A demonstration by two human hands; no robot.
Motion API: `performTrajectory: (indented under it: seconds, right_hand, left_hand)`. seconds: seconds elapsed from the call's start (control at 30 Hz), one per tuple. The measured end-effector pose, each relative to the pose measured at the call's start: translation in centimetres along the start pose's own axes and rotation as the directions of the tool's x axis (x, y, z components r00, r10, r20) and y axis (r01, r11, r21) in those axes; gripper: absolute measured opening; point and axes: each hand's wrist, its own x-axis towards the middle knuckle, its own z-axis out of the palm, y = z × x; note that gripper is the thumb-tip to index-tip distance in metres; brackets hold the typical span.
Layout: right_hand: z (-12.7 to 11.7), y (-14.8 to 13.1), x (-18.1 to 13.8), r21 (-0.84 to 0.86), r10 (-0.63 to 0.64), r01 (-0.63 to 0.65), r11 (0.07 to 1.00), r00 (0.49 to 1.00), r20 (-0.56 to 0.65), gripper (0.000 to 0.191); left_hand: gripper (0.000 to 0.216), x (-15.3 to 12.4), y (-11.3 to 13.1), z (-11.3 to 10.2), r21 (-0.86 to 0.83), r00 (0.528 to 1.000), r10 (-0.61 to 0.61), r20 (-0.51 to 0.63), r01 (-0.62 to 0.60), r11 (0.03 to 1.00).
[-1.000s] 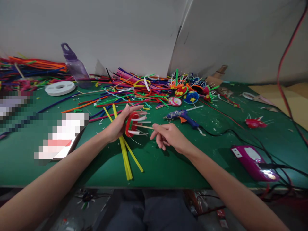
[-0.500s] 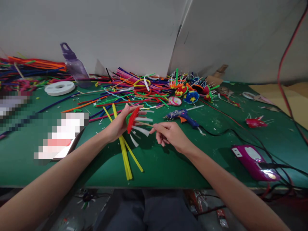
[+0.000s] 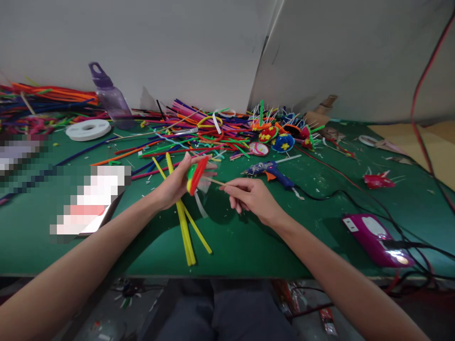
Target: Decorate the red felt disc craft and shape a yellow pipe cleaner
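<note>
My right hand pinches the end of a thin wooden stick between thumb and fingers. On the stick's other end is a small round craft piece, red with green and yellow, its white strips blurred by motion. My left hand is around the far side of this piece, thumb up and fingers stretched out behind it; whether the palm touches it I cannot tell. Yellow pipe cleaners lie on the green table beneath my left wrist.
A blue glue gun lies beyond my right hand. At the back are piled pipe cleaners, finished-looking craft pieces and a purple bottle. A magenta power box with cables stands right; a lit phone lies left.
The craft piece has turned about its stick, now showing yellow at its lower edge, and its white strips have blurred. My right fingers have shifted slightly on the stick; my left hand has barely moved.
</note>
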Motion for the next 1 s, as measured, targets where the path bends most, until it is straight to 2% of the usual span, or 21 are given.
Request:
performTrajectory:
  seconds: [0.1, 0.23, 0.47, 0.7, 0.87, 1.0]
  right_hand:
    - [0.02, -0.09, -0.03, 0.02, -0.003, 0.003, 1.0, 1.0, -0.016, 0.023]
    - [-0.03, -0.08, -0.06, 0.038, 0.001, -0.001, 0.999, 1.0, -0.003, 0.035]
    - [0.0, 0.27, 0.15, 0.013, -0.033, 0.034, 0.999, 0.999, -0.037, 0.02]
    - [0.01, 0.04, 0.05, -0.009, 0.003, -0.003, 1.0, 1.0, 0.003, 0.033]
    - [-0.13, 0.48, 0.17, -0.03, -0.057, 0.057, 0.998, 0.998, 0.001, 0.021]
    - [-0.1, 0.42, 0.14, -0.018, -0.045, 0.045, 0.999, 0.999, 0.02, 0.023]
  left_hand:
    - [0.066, 0.05, -0.05, -0.03, -0.006, 1.0, 0.003, 0.02, -0.003, 1.0]
    - [0.065, 0.11, -0.13, -0.02, -0.009, 0.999, 0.019, 0.03, -0.019, 1.0]
    - [0.067, -0.13, 0.11, 0.04, 0.003, 1.0, -0.019, 0.002, 0.019, 1.0]
    - [0.068, -0.04, 0.14, 0.07, 0.003, 1.0, -0.022, 0.01, 0.022, 1.0]
    - [0.069, -0.15, 0.21, 0.04, 0.003, 0.999, -0.048, -0.014, 0.048, 0.999]
    - [0.067, -0.14, 0.12, -0.03, -0.006, 0.999, -0.041, -0.004, 0.041, 0.999]
